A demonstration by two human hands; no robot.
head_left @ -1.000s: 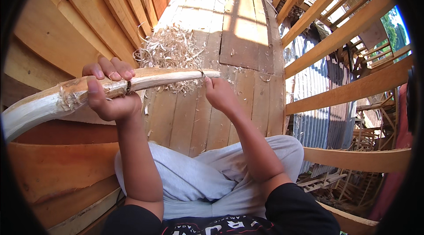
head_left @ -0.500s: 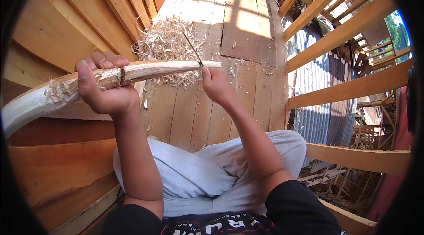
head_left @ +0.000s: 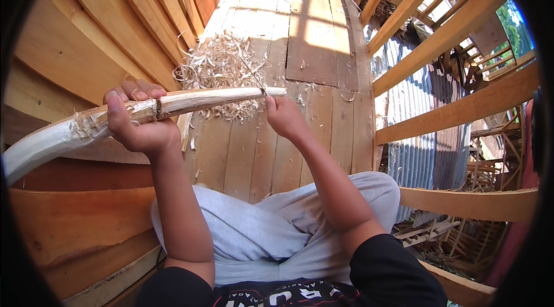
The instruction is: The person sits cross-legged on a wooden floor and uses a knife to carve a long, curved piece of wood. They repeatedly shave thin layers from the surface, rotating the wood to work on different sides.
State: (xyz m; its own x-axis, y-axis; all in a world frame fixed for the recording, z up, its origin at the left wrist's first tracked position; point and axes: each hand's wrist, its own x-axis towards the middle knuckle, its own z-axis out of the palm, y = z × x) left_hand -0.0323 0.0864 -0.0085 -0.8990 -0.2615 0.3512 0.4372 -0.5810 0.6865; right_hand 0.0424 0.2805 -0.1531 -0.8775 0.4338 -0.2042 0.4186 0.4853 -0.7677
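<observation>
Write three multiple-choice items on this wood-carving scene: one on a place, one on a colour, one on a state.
1. Where does the pile of wood shavings lie?
A. On the plank floor beyond the curved wooden piece
B. In the person's lap
C. On the corrugated metal sheet

2. What colour are the trousers?
A. Dark red
B. Light grey
C. Green

3. How is the curved wooden piece held?
A. It lies flat on the floor, untouched
B. It hangs from a beam
C. The left hand grips it off the floor while the right hand works a thin blade at its far tip

Answers: 1 A, the curls sit on the plank floor past the piece. 2 B, the cloth over the legs is pale grey. 3 C, the left hand's fingers wrap the piece and the right hand meets its tip.
</observation>
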